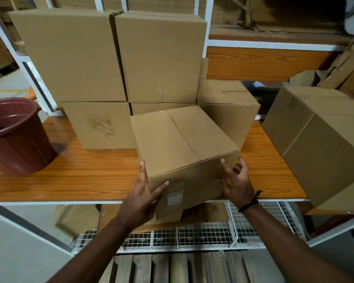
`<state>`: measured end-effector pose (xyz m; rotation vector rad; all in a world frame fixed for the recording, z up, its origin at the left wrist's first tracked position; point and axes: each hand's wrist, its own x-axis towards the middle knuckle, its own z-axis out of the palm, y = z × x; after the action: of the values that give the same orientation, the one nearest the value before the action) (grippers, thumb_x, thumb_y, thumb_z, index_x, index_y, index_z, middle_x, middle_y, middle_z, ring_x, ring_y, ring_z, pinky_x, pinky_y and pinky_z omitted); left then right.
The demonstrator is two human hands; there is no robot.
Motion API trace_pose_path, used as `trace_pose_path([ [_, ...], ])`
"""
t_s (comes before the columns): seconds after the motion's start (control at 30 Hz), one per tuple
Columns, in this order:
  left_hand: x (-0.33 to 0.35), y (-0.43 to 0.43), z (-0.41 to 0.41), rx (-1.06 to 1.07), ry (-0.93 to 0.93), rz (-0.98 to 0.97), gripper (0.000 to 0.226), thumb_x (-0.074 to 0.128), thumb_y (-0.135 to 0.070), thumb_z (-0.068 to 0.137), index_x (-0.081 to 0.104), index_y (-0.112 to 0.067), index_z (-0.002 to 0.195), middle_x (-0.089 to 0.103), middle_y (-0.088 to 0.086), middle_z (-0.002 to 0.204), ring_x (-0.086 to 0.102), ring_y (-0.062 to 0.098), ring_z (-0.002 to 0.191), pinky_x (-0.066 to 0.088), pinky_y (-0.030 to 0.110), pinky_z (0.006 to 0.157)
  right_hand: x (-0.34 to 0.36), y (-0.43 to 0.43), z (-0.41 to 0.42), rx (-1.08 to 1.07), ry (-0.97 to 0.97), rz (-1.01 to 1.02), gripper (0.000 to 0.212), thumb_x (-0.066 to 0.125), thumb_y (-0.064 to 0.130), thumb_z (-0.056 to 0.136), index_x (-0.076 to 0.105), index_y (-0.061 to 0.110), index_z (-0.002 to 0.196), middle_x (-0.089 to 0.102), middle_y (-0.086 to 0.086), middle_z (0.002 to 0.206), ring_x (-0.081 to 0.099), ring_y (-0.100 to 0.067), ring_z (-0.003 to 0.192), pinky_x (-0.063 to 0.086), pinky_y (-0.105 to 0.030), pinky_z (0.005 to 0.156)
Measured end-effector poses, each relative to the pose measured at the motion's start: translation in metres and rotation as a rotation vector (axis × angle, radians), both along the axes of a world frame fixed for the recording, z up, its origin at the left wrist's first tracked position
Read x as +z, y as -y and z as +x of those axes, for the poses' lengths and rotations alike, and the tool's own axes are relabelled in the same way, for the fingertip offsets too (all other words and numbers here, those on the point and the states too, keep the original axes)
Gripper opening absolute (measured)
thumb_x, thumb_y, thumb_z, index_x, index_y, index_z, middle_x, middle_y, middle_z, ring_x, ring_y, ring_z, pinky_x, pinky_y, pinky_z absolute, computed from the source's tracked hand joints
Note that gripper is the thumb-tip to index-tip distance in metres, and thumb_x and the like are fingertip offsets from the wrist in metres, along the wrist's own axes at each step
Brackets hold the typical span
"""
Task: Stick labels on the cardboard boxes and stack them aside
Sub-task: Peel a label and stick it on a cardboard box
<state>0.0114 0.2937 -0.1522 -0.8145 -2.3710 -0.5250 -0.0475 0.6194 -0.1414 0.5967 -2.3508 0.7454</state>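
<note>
A closed cardboard box (178, 144) sits tilted at the front edge of the wooden table (80, 176), overhanging it toward me. A white label (174, 198) is stuck on its near face. My left hand (141, 199) holds the box's near left corner, fingers along the side and thumb across the front face. My right hand (236, 180) grips the near right corner with curled fingers. Behind it stands a stack of larger cardboard boxes (114, 58), with one more cardboard box (227, 107) to the right of the stack.
A brown plastic bucket (16, 137) stands at the table's left. Another big cardboard box (323, 139) sits at the right edge. Below the table are a wire-mesh shelf (192, 235) and cardboard pieces (78, 219). White shelving frames (208, 21) rise behind.
</note>
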Motion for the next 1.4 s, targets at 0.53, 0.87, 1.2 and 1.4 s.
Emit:
trace_pose_path([
  [0.53, -0.032, 0.031, -0.004, 0.041, 0.165, 0.006, 0.059, 0.034, -0.061, 0.098, 0.013, -0.051, 0.152, -0.017, 0.027, 0.159, 0.013, 0.061, 0.139, 0.049, 0.069, 0.086, -0.029, 0.007, 0.027, -0.012, 0.147, 0.083, 0.126, 0.089, 0.023, 0.06, 0.003, 0.054, 0.147, 0.017, -0.026, 0.146, 0.058, -0.048, 0.107, 0.057, -0.035, 0.053],
  [0.87, -0.038, 0.017, -0.008, 0.162, 0.45, 0.091, 0.111, 0.08, -0.023, 0.077, 0.004, -0.059, 0.149, 0.037, 0.031, 0.144, 0.055, 0.048, 0.117, 0.057, 0.054, 0.082, -0.028, 0.016, 0.014, -0.035, 0.228, 0.136, 0.123, 0.084, 0.014, 0.071, -0.006, 0.054, 0.146, 0.057, -0.029, 0.121, 0.066, -0.035, 0.087, 0.054, -0.034, 0.063],
  [1.2, 0.032, 0.015, -0.016, 0.235, 0.311, 0.207, 0.072, 0.047, -0.077, 0.082, 0.014, -0.063, 0.145, 0.05, 0.034, 0.13, 0.069, 0.027, 0.078, 0.059, 0.039, 0.075, 0.031, 0.01, 0.02, -0.037, 0.242, 0.037, 0.111, 0.083, 0.033, 0.071, 0.004, 0.057, 0.145, 0.066, -0.008, 0.107, 0.062, -0.019, 0.08, 0.058, -0.031, 0.07],
  [1.4, 0.093, 0.011, -0.02, 0.229, 0.279, 0.279, 0.08, 0.055, -0.079, 0.072, 0.024, -0.062, 0.144, 0.057, 0.025, 0.121, 0.057, 0.007, 0.059, 0.051, 0.029, 0.066, 0.1, -0.003, 0.015, -0.039, 0.455, 0.033, 0.102, 0.082, 0.038, 0.07, 0.011, 0.061, 0.139, 0.048, 0.007, 0.141, 0.052, -0.019, 0.121, 0.049, -0.031, 0.096],
])
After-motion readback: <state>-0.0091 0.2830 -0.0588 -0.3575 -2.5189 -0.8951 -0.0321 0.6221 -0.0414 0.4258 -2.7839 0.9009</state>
